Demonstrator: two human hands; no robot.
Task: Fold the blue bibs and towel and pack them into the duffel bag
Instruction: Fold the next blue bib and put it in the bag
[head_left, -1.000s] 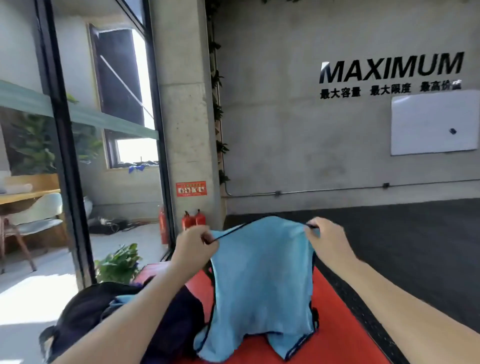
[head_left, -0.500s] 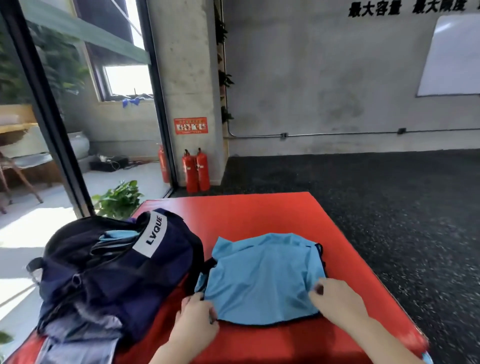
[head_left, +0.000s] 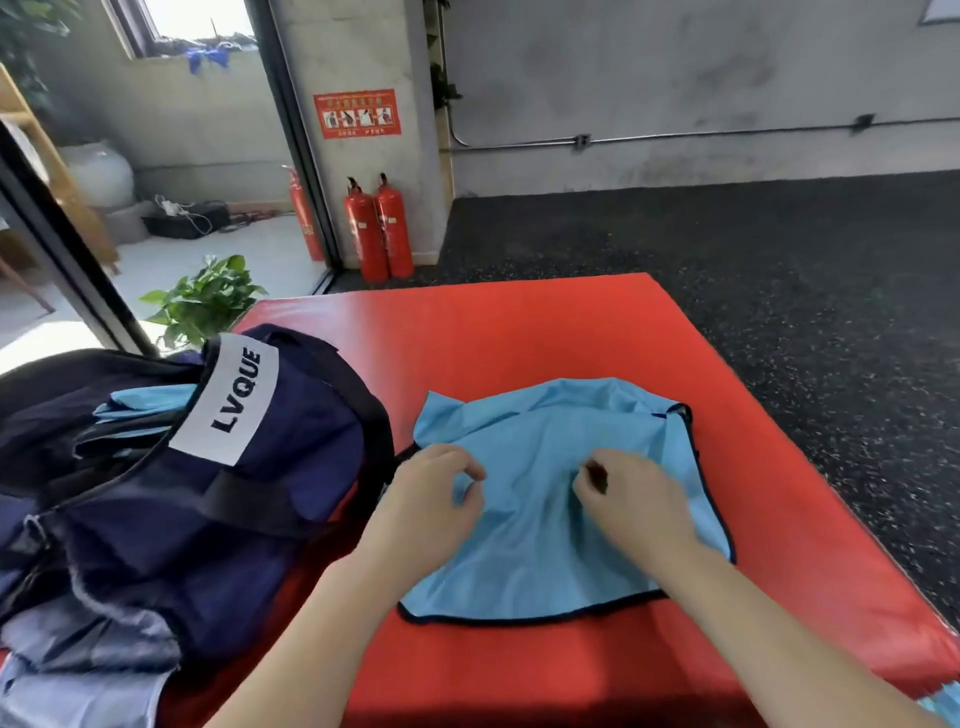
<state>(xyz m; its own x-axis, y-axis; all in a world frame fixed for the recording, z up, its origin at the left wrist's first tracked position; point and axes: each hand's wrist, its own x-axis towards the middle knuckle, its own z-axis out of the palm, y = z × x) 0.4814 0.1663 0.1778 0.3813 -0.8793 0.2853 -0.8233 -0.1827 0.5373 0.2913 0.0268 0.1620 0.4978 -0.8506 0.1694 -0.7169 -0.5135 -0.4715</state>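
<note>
A light blue bib (head_left: 545, 545) with dark trim lies spread on the red mat (head_left: 519, 332). My left hand (head_left: 431, 499) rests on the bib's left part, its curled fingers and thumb pinching the cloth. Near the bib's middle my right hand (head_left: 634, 499) pinches the fabric in the same way. The navy duffel bag (head_left: 208, 499) with a white LVQUE label sits to the left on the mat, touching the bib's left edge. Its top is open and folded blue cloth (head_left: 140, 402) shows inside.
A bit of blue cloth (head_left: 945, 701) pokes in at the bottom right corner. Grey-blue fabric (head_left: 88, 670) lies under the bag at the lower left. Dark speckled floor (head_left: 779, 270) surrounds the mat. Red fire extinguishers (head_left: 379, 228) and a potted plant (head_left: 202, 301) stand beyond.
The bib, held up by its top edge a second ago, now lies on the mat. Both hands have moved from its near edge up to its middle.
</note>
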